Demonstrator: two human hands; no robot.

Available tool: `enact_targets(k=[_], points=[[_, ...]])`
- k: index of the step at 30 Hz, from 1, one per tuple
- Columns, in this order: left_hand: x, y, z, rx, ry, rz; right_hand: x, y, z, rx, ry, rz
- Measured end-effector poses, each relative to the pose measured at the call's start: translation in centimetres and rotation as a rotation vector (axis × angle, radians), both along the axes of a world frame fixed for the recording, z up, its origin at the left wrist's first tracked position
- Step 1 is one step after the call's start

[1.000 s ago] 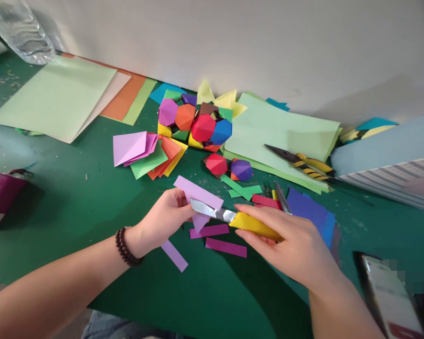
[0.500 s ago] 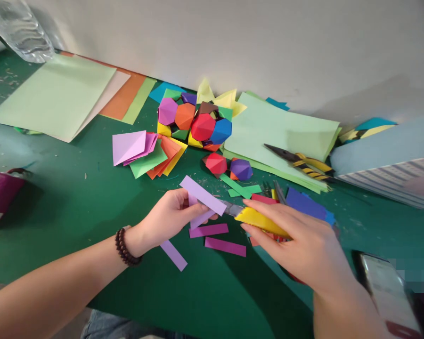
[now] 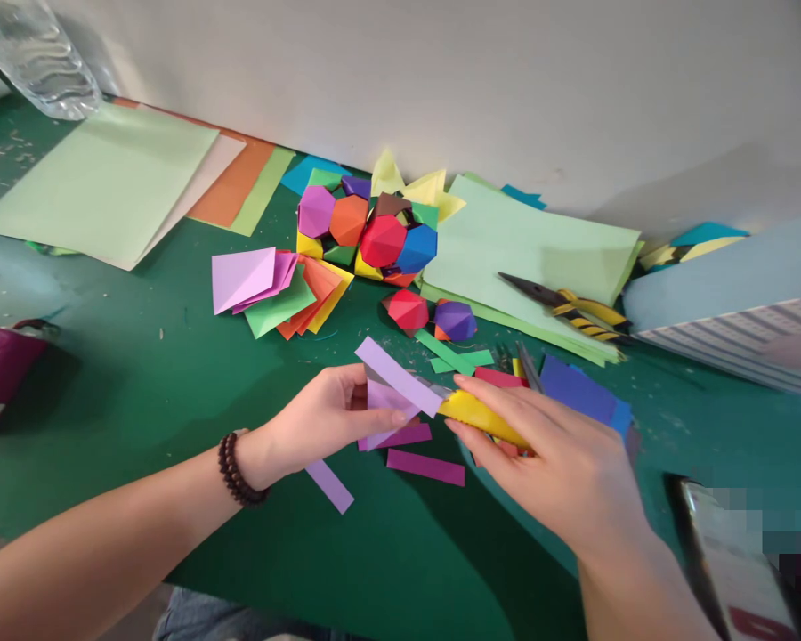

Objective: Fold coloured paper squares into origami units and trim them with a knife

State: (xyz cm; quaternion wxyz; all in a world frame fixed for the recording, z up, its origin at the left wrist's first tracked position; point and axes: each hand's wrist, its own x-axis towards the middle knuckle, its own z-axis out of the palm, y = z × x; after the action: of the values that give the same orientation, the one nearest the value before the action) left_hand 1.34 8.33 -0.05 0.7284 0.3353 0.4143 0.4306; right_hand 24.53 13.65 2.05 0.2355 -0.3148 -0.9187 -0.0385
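Pinching lilac paper (image 3: 400, 377): left grip (image 3: 327, 411) | closed around yellow cutter (image 3: 477, 416): right grip (image 3: 564, 458)

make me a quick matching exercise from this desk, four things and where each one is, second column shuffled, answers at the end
Things:
1. knife
2. pliers
3. beaded bracelet
4. clear bottle

Places:
A. around the left wrist
B. in the upper left corner of the picture
C. held in the right hand
D. lying across pale green sheets

Pairs: 1-C, 2-D, 3-A, 4-B
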Motion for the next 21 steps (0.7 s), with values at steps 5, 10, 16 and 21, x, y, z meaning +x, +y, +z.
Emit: enact_targets(k=[5, 10, 16, 21], points=[[-0.05, 0.08, 0.51, -0.055, -0.026, 0.075, -0.07, -0.1, 0.08, 0.026, -0.011, 0.016], [-0.13, 0.05, 0.05, -0.051, 0.085, 0.09, -0.67, -0.3, 0.37, 0.065, -0.019, 0.055], [-0.33, 0.06, 0.02, -0.021, 0.121, 0.104, -0.54, -0.23, 0.43, 0.085, -0.024, 0.045], [-0.31, -0.04, 0.01, -0.011, 0.102, 0.086, -0.34, -0.22, 0.44, 0.064, -0.027, 0.042]])
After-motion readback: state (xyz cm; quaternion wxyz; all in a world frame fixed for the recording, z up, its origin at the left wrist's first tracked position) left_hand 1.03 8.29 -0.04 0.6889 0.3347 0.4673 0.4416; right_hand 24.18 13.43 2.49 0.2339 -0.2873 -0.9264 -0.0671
